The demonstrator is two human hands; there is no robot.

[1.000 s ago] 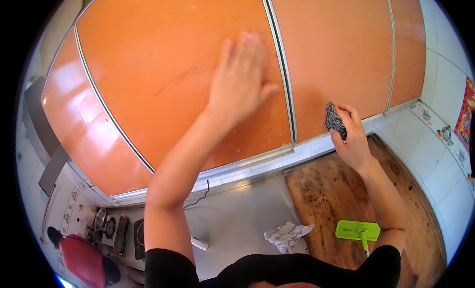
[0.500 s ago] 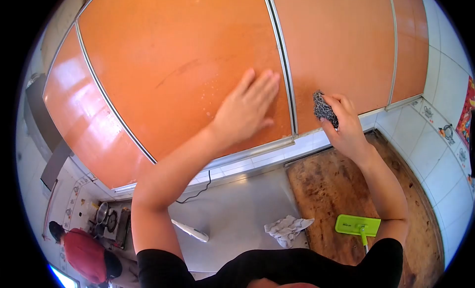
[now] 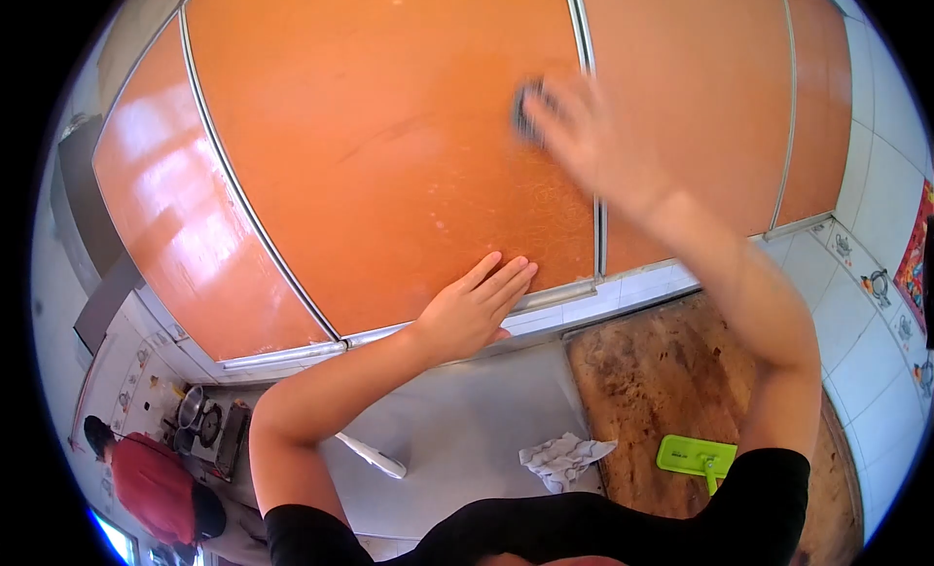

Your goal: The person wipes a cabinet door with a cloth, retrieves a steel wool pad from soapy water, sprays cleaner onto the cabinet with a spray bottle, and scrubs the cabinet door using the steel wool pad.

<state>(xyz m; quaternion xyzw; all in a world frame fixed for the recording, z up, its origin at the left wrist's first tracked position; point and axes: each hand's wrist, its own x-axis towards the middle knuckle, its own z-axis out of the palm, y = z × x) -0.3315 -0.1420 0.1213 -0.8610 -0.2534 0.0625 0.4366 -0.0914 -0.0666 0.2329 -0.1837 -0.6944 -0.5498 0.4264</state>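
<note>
Smeared by motion, my right hand point(image 3: 589, 143) grips a dark grey scouring pad point(image 3: 528, 111) against the orange cabinet door point(image 3: 389, 109), near its right metal edge. Faint wet streaks mark the door below the pad. My left hand point(image 3: 472, 308) lies flat with fingers stretched, across the bottom edge of the same door, and holds nothing.
Below the cabinets are a grey metal counter point(image 3: 438, 420) and a stained wooden board point(image 3: 632, 371). A crumpled cloth point(image 3: 564, 459), a white handheld tool point(image 3: 375, 457) and a green flat-headed cleaning tool point(image 3: 681, 454) lie there. Another person point(image 3: 161, 488) stands near a stove point(image 3: 209, 430) at lower left.
My right hand has carried the scouring pad up and left, from the right-hand panel onto the larger door. My left hand has slid down to that door's bottom edge.
</note>
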